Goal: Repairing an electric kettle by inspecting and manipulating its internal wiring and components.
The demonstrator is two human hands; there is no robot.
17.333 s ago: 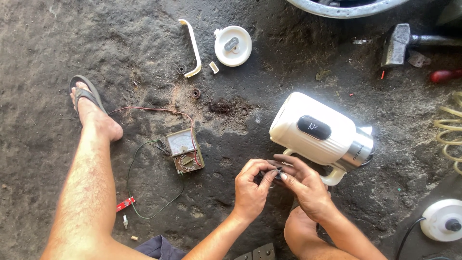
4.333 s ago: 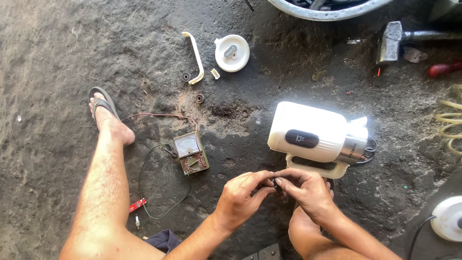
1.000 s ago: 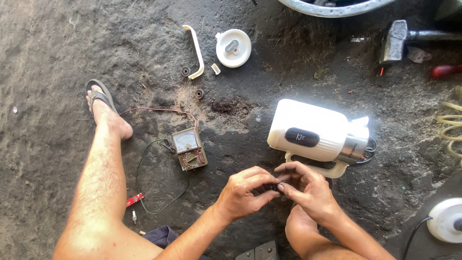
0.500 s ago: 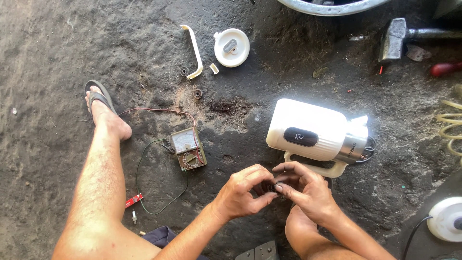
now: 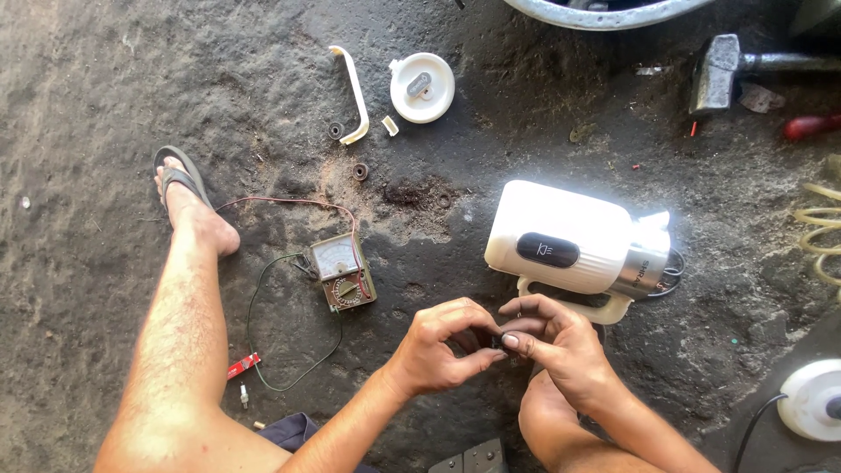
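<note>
My left hand point(image 5: 442, 349) and my right hand point(image 5: 561, 350) meet over the ground, fingertips pinched together on a small dark part point(image 5: 498, 340) that is mostly hidden between them. Just beyond the hands a white electric kettle point(image 5: 561, 241) lies on its side, with its metal base and wires to the right. Left of the hands sits an analog multimeter point(image 5: 343, 271) with red and black leads trailing across the ground.
A white kettle lid point(image 5: 422, 86) and a white handle strip point(image 5: 355, 92) lie at the top. A hammer point(image 5: 727, 63) and a red-handled tool point(image 5: 810, 127) are top right. A white round base point(image 5: 815, 398) is at the right edge. My leg point(image 5: 184, 298) with a sandal stretches left.
The hands stay together on the small part; the fingers have shifted slightly. The kettle, tilted 17 seconds ago, now lies flatter and closer to the hands.
</note>
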